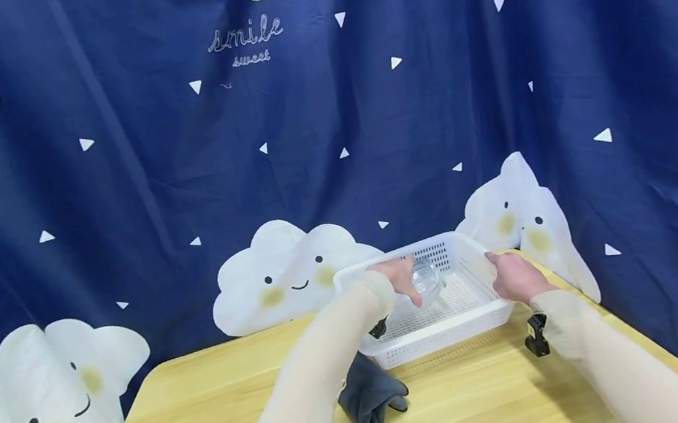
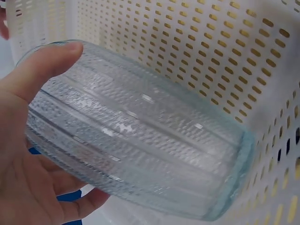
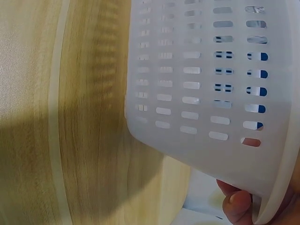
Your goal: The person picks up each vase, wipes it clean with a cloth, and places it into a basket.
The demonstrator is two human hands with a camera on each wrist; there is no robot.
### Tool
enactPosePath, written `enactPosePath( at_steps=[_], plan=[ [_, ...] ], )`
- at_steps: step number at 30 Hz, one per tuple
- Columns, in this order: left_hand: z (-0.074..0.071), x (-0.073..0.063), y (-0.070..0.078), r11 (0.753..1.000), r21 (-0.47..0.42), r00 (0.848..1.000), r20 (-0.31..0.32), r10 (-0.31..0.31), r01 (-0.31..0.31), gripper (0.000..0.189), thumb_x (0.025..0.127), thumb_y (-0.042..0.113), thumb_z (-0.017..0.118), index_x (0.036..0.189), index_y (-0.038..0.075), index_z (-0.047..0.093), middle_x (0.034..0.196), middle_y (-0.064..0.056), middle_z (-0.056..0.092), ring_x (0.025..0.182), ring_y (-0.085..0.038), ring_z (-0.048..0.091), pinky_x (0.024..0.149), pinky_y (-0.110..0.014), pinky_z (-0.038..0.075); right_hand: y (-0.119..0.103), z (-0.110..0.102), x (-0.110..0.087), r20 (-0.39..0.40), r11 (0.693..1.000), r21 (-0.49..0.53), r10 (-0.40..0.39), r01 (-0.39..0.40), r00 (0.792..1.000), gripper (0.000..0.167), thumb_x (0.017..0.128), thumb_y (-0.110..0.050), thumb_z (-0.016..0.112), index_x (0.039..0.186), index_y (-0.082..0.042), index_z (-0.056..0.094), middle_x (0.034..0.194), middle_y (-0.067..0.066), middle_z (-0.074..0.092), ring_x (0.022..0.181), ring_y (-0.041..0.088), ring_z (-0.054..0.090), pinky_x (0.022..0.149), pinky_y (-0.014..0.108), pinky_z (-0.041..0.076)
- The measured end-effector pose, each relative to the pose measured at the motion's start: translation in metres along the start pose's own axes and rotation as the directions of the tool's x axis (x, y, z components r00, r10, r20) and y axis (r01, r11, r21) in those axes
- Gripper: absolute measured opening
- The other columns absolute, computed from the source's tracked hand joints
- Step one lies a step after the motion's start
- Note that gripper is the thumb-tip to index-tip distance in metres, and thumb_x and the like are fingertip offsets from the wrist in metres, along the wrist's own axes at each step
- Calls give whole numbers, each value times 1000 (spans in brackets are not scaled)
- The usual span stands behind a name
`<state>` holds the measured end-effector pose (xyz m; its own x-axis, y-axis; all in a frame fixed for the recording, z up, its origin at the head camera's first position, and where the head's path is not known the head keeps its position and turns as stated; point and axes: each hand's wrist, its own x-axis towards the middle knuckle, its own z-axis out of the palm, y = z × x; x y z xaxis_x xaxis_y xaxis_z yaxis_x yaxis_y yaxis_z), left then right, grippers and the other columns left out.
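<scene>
In the left wrist view, my left hand [image 2: 23, 154] grips a clear ribbed glass vase [image 2: 136, 131] with a textured surface, thumb on one side and fingers beneath. The head view shows that hand [image 1: 399, 279] and the glass vase [image 1: 427, 280] inside a white perforated plastic basket [image 1: 444, 331]. The vase lies tilted, its thick end toward the basket wall. At the basket's right side, my right hand [image 1: 516, 276] holds the rim. Curled fingertips [image 3: 238, 204] show under the rim of the basket [image 3: 197, 154] in the right wrist view; the rest of that hand is mostly hidden.
A dark grey cloth [image 1: 368, 395] lies crumpled on the wooden table [image 1: 223, 407], just in front of the basket's left corner. Behind the table hangs a navy curtain [image 1: 170, 157] with cloud prints. The basket stands near the table's back right edge.
</scene>
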<state>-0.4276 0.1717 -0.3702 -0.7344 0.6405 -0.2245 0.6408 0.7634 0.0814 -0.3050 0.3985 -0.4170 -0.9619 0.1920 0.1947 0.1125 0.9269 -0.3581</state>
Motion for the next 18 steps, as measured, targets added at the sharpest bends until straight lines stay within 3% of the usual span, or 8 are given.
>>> enactPosePath(
  at_steps=[9,14,18],
  plan=[
    [5,-8,10,996,88,995,98,9,-17,107,77,51,83,160,16,25,153,-3,48,137,-16,50,108,-30,44,0,5,-3,8,1000,10,-17,17,1000,72,78,6,58,148,9,41,134,40,51,121,51,54,101,60,44],
    [6,-9,12,993,111,996,74,-45,36,102,81,55,77,160,21,23,158,3,42,142,-14,44,110,-29,41,-1,2,-5,-31,998,-7,-57,56,998,71,76,6,58,145,11,44,129,39,55,119,52,56,99,60,45],
    [3,-15,15,994,106,998,59,-22,16,103,81,56,76,161,19,23,158,1,42,141,-15,45,112,-31,40,0,-2,-6,-26,999,-14,-52,51,998,70,77,6,59,145,12,43,131,39,55,121,53,54,101,61,44]
  ],
)
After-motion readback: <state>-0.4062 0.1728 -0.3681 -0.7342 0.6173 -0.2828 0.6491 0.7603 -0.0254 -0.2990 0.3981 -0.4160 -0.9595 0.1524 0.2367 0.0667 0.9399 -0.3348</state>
